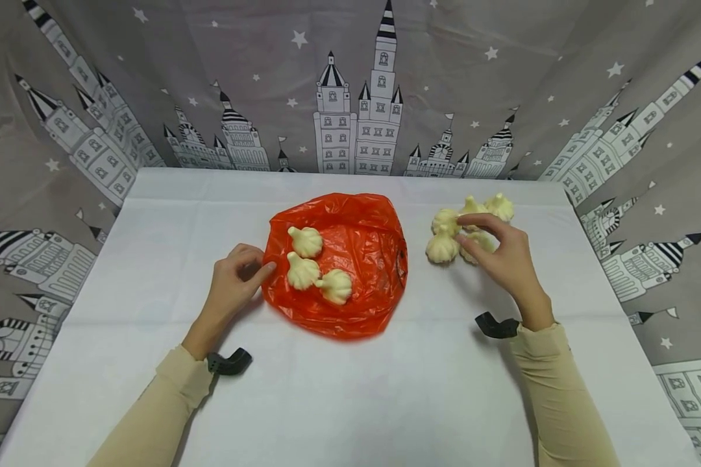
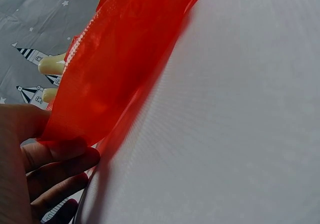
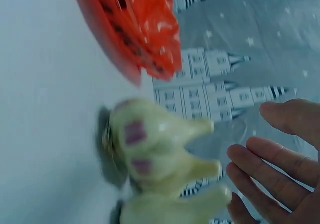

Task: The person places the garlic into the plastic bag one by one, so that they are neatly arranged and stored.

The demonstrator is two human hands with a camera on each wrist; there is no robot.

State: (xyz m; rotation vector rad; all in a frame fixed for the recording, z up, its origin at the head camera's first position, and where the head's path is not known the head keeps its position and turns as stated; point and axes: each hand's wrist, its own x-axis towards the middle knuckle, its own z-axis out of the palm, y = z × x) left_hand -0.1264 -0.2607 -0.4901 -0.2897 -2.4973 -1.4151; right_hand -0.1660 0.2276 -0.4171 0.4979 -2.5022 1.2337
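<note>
A red plastic bag (image 1: 368, 250) lies spread on the white table, with three pale garlic bulbs (image 1: 335, 286) on its left part. Between thumb and fingers, my left hand (image 1: 236, 275) pinches the bag's left edge; the left wrist view shows the red film (image 2: 115, 68) lifted there. My right hand (image 1: 505, 256) is over a cluster of several more garlic bulbs (image 1: 442, 248) to the right of the bag. In the right wrist view its thumb and fingers (image 3: 272, 176) stand apart with nothing between them, close to the stems of the garlic bulbs (image 3: 145, 134).
The white cloth-covered table (image 1: 350, 395) reaches back to a grey curtain (image 1: 233, 58) printed with castles and stars. Each wrist carries a black camera mount (image 1: 229, 362). Dark print marks the bag's right side.
</note>
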